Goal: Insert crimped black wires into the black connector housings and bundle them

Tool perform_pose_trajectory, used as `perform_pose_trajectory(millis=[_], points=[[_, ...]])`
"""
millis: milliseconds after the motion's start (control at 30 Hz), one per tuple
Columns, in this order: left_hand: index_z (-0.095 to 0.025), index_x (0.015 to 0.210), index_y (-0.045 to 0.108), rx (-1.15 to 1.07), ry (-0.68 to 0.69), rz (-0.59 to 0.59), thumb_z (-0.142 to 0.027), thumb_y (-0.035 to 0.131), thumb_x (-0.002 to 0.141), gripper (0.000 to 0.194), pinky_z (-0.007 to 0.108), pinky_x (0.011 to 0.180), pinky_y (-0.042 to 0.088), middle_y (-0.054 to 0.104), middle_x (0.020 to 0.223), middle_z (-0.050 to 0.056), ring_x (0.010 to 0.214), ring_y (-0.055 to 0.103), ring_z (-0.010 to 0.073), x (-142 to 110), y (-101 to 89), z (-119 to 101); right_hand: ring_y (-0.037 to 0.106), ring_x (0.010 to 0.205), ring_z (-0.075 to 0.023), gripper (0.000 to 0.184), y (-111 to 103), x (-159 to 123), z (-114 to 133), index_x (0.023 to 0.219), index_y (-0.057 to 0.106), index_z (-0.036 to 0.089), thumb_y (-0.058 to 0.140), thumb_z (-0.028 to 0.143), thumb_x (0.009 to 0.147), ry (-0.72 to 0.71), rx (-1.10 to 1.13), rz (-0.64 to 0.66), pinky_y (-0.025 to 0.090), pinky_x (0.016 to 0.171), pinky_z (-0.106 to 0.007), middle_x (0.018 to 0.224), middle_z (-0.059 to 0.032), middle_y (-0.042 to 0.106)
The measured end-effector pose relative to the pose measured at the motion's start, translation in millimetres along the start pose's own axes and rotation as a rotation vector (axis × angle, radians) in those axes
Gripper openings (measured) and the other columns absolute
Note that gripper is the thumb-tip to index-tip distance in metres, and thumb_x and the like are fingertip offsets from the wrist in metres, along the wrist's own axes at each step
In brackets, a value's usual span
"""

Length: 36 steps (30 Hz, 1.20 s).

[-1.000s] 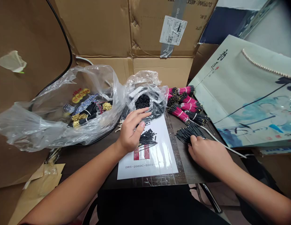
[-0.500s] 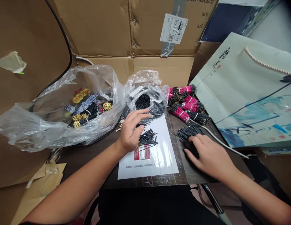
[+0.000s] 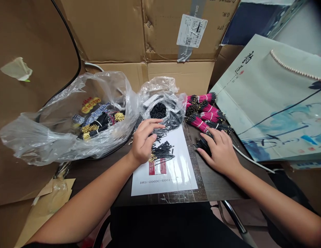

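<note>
The left hand (image 3: 143,143) is held in a loose, half-open curve over a scattered pile of short black pin-tipped wires (image 3: 162,153), which is laid on a white printed sheet (image 3: 160,179) marked DRS-206DC-E001; whether anything is pinched beneath its fingers cannot be told. The right hand (image 3: 218,148) is laid palm down and unclenched, with the fingers spread, on a bundle of black wires (image 3: 203,146) to the right of the sheet, on the dark worktop (image 3: 217,182). Beyond that hand, magenta-sleeved wire bundles (image 3: 201,119) are stacked, and a white cable (image 3: 249,158) is run beside them. A clear plastic bag of coiled black wire (image 3: 162,113) is placed just past the left fingertips, while a larger clear plastic bag (image 3: 43,141) holding gold-tipped black wires (image 3: 98,127) is seen further left. A pale paper gift bag painted in blue ink (image 3: 276,103) is propped at the right, near a brown cardboard box (image 3: 176,34).
</note>
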<state>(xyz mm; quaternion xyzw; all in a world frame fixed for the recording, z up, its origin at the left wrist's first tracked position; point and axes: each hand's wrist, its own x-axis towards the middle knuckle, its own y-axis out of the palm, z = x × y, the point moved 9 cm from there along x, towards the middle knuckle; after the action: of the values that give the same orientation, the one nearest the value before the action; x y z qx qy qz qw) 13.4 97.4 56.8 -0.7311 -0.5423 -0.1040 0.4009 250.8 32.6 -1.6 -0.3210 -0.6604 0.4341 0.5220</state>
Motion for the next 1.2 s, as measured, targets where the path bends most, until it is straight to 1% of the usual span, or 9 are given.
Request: perform_pose_trajectory(millis=[100,167,267,367,467,633,800,1000,1200], points=[[-0.018,0.107,0.065,-0.012,-0.004,-0.011,-0.027,0.036,0.087,0.036,0.048,0.101,0.04,0.059,0.121,0.009,0.114,0.052,0.0245,0.1,-2.0,1.9,0.036,0.133,-0.0319,0.044,-6.3,0.0,-16.9,0.12,0.057,0.015,0.051,0.044,0.088,-0.018,0.059,-0.038,0.026,0.111,-0.054,0.144,-0.0149,0.038],[-0.018,0.106,0.066,-0.018,-0.009,-0.016,-0.027,0.037,0.087,0.036,0.048,0.1,0.04,0.059,0.12,0.009,0.113,0.052,0.0242,-0.1,-2.7,2.9,0.032,0.136,-0.0329,0.034,-10.4,1.7,-35.8,0.109,0.064,0.017,0.046,0.04,0.09,0.02,0.076,-0.053,0.027,0.112,-0.054,0.15,-0.0117,0.031],[-0.018,0.104,0.066,-0.024,-0.015,-0.02,-0.027,0.037,0.087,0.035,0.047,0.1,0.04,0.058,0.118,0.009,0.112,0.052,0.024,-0.6,-2.6,3.8,0.022,0.142,-0.034,0.037,-9.6,8.6,-54.2,0.105,0.068,0.02,0.037,0.038,0.094,0.024,0.078,-0.015,0.021,0.113,-0.057,0.157,-0.0062,0.016],[-0.017,0.103,0.066,-0.026,-0.016,-0.023,-0.027,0.036,0.087,0.035,0.047,0.1,0.04,0.058,0.118,0.009,0.111,0.052,0.0242,-1.0,-2.2,4.4,0.012,0.145,-0.0342,0.038,-4.8,16.4,-56.4,0.107,0.069,0.023,0.037,0.039,0.096,-0.024,0.094,0.034,0.012,0.114,-0.06,0.16,-0.001,0.005],[-0.018,0.102,0.066,-0.018,-0.024,-0.02,-0.028,0.036,0.087,0.036,0.048,0.099,0.04,0.058,0.117,0.009,0.111,0.052,0.0248,-1.1,-1.7,6.0,0.008,0.146,-0.0345,0.037,-0.7,21.0,-53.3,0.106,0.07,0.024,0.039,0.041,0.095,-0.051,0.115,0.054,0.009,0.114,-0.062,0.16,0.001,0.002],[-0.018,0.102,0.066,-0.011,-0.034,-0.012,-0.027,0.036,0.086,0.036,0.048,0.099,0.04,0.058,0.118,0.009,0.11,0.052,0.0249,-0.9,-1.3,7.0,0.007,0.146,-0.0346,0.036,0.6,20.4,-53.5,0.103,0.072,0.026,0.04,0.041,0.096,-0.046,0.114,0.053,0.005,0.113,-0.063,0.16,0.0019,0.004],[-0.017,0.101,0.066,-0.001,-0.039,-0.003,-0.026,0.035,0.086,0.036,0.047,0.101,0.039,0.058,0.118,0.009,0.111,0.051,0.0248,-0.1,-0.9,5.1,0.011,0.145,-0.0359,0.033,-0.7,17.4,-54.0,0.099,0.074,0.027,0.044,0.04,0.094,-0.083,0.088,0.039,0.004,0.114,-0.064,0.159,0.0035,0.012],[-0.016,0.101,0.066,0.006,-0.06,0.01,-0.025,0.035,0.086,0.037,0.045,0.101,0.039,0.058,0.118,0.009,0.112,0.051,0.0241,-0.2,0.0,5.4,0.014,0.144,-0.0381,0.033,3.1,19.1,-52.2,0.104,0.073,0.025,0.047,0.043,0.093,-0.114,0.07,0.033,0.003,0.113,-0.066,0.159,-0.0009,0.014],[-0.016,0.102,0.066,0.011,-0.066,0.014,-0.026,0.034,0.086,0.037,0.045,0.101,0.038,0.057,0.119,0.009,0.112,0.051,0.024,-0.9,0.0,6.6,0.019,0.143,-0.0376,0.029,1.1,17.1,-50.0,0.1,0.074,0.026,0.052,0.044,0.09,-0.133,0.051,0.038,0.002,0.113,-0.066,0.157,-0.0009,0.02]])
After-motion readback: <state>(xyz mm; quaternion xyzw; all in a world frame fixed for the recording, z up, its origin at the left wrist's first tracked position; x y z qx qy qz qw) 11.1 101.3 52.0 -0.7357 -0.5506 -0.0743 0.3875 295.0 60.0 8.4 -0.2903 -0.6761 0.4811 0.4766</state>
